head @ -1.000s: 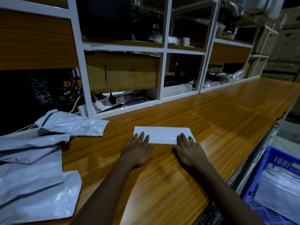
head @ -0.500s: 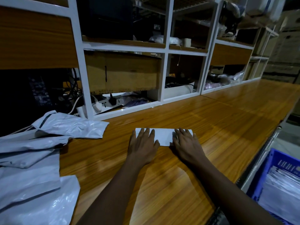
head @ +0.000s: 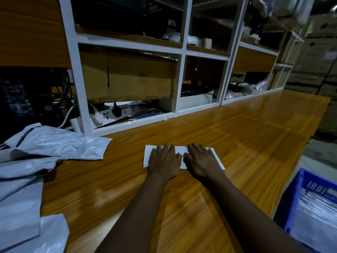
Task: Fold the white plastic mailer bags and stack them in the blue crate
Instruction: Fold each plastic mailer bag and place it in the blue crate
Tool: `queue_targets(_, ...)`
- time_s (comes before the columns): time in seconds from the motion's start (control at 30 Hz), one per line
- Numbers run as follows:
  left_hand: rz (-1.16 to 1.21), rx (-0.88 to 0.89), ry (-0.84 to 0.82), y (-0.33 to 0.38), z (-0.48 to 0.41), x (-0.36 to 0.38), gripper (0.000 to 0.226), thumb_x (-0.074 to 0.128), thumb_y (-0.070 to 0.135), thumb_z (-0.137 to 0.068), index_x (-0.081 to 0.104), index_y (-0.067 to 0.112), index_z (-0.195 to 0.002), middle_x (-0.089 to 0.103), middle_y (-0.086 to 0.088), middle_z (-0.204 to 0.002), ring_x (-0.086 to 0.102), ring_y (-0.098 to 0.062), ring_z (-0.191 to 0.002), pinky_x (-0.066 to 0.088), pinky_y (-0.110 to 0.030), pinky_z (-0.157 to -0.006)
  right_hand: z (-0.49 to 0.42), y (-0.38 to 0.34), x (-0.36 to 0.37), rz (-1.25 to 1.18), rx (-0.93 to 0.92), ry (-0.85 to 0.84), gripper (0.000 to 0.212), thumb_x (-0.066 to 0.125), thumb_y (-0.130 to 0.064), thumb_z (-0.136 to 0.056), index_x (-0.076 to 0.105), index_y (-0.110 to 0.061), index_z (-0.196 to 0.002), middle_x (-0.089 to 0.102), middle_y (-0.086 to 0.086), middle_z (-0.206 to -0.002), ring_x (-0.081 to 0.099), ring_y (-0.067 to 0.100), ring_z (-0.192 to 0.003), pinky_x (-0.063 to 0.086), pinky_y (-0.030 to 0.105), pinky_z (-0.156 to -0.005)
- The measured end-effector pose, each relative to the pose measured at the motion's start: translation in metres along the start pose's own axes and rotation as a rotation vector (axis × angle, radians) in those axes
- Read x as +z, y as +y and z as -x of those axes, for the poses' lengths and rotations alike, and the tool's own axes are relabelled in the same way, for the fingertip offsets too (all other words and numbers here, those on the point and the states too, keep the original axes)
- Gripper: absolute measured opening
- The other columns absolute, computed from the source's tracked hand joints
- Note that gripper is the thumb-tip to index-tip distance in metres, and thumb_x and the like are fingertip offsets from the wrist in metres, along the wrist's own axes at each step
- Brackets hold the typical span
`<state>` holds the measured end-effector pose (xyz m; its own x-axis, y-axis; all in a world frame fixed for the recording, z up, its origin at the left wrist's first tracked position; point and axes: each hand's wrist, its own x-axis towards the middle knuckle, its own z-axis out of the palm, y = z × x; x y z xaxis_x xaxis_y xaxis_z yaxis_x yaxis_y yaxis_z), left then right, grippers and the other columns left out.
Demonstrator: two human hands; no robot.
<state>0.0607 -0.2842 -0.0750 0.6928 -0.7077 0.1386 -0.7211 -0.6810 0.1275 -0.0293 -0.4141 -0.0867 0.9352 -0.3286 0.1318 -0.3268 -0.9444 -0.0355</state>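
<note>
Both hands have slid forward and inward over the last second. The left hand (head: 163,159) and right hand (head: 201,159) lie flat, fingers straight, nearly touching, pressing the folded white mailer bag (head: 148,154) beneath them onto the wooden counter (head: 237,143), with the blue crate (head: 291,207) well apart at lower right.

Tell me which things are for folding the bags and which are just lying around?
For the job: folded mailer, left hand and right hand pressing it, unfolded mailers, blue crate.
Lying about: power strip, cardboard box, cables.
</note>
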Motion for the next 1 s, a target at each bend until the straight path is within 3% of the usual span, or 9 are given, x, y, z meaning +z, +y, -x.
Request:
queue_targets(0.1, 0.008, -0.076, -0.068, -0.008, -0.005, 0.001, 0.062, 0.017, 0.047, -0.105, 0.005, 0.016, -0.158, 0.002, -0.011, -0.165, 0.000, -0.033, -0.151, 0.004, -0.048, -0.122, -0.001, 0.003, 0.003, 0.057, 0.030, 0.021, 0.064, 0.011, -0.045, -0.105, 0.065, -0.011, -0.113, 0.061, 0.031, -0.122, 0.057, 0.056, -0.112, 0.047, 0.073, -0.083)
queue_targets(0.33, -0.018, -0.130, -0.120, -0.025, -0.008, 0.000, 0.066, 0.012, 0.055, -0.103, -0.001, 0.021, -0.158, -0.007, -0.009, -0.165, -0.006, -0.031, -0.152, -0.001, -0.048, -0.122, -0.002, 0.008, 0.000, 0.019, 0.096, -0.023, 0.044, 0.027, -0.042, -0.095, 0.051, -0.014, -0.120, 0.059, 0.033, -0.116, 0.057, 0.057, -0.102, 0.050, 0.068, -0.081)
queue_targets(0.47, -0.018, -0.129, -0.129, -0.031, -0.008, -0.003, 0.068, 0.012, 0.059, -0.102, 0.000, 0.023, -0.158, -0.006, -0.008, -0.166, -0.004, -0.030, -0.152, -0.001, -0.049, -0.121, -0.004, 0.013, -0.005, 0.130, 0.067, -0.059, 0.064, 0.013, -0.047, -0.095, 0.044, -0.015, -0.140, 0.042, 0.033, -0.141, 0.038, 0.058, -0.129, 0.035, 0.070, -0.102)
queue_targets(0.57, -0.013, -0.122, -0.150, -0.036, -0.007, -0.005, 0.068, 0.011, 0.060, -0.102, -0.001, 0.023, -0.158, -0.007, -0.008, -0.165, -0.006, -0.029, -0.152, -0.003, -0.049, -0.120, 0.001, 0.015, -0.011, 0.189, -0.003, -0.028, 0.063, 0.017, -0.044, -0.095, 0.035, -0.016, -0.149, 0.029, 0.030, -0.152, 0.024, 0.055, -0.140, 0.025, 0.068, -0.110)
queue_targets(0.67, 0.002, -0.112, -0.165, -0.040, -0.007, -0.007, 0.068, 0.011, 0.060, -0.101, -0.001, 0.024, -0.158, -0.009, -0.006, -0.165, -0.007, -0.027, -0.152, -0.003, -0.049, -0.120, 0.000, 0.017, -0.013, 0.167, 0.007, -0.032, 0.062, 0.014, -0.048, -0.096, 0.042, -0.016, -0.142, 0.041, 0.031, -0.144, 0.035, 0.058, -0.132, 0.033, 0.072, -0.103)
queue_targets(0.77, 0.016, -0.095, -0.174, -0.045, -0.007, -0.009, 0.069, 0.011, 0.062, -0.101, 0.000, 0.024, -0.158, -0.009, -0.005, -0.165, -0.008, -0.026, -0.152, -0.004, -0.049, -0.120, -0.008, 0.027, -0.005, 0.058, 0.075, -0.133, 0.044, 0.022, -0.045, -0.097, 0.039, -0.020, -0.129, 0.055, 0.031, -0.127, 0.052, 0.060, -0.114, 0.045, 0.074, -0.085)
queue_targets(0.9, 0.028, -0.092, -0.157, -0.048, -0.006, -0.009, 0.070, 0.013, 0.062, -0.101, 0.003, 0.024, -0.158, -0.007, -0.005, -0.166, -0.006, -0.025, -0.152, -0.003, -0.050, -0.120, -0.010, 0.032, -0.001, 0.008, 0.089, -0.062, 0.051, 0.007, -0.051, -0.104, 0.040, -0.022, -0.128, 0.058, 0.029, -0.127, 0.056, 0.057, -0.110, 0.049, 0.070, -0.080)
queue_targets(1.0, 0.019, -0.100, -0.128, -0.046, -0.006, -0.010, 0.067, 0.017, 0.060, -0.102, 0.009, 0.024, -0.158, 0.000, -0.006, -0.166, -0.002, -0.026, -0.152, -0.002, -0.054, -0.120, -0.008, 0.032, 0.001, 0.007, 0.099, -0.043, 0.043, 0.017, -0.049, -0.103, 0.040, -0.023, -0.128, 0.058, 0.028, -0.128, 0.056, 0.058, -0.110, 0.049, 0.072, -0.080)
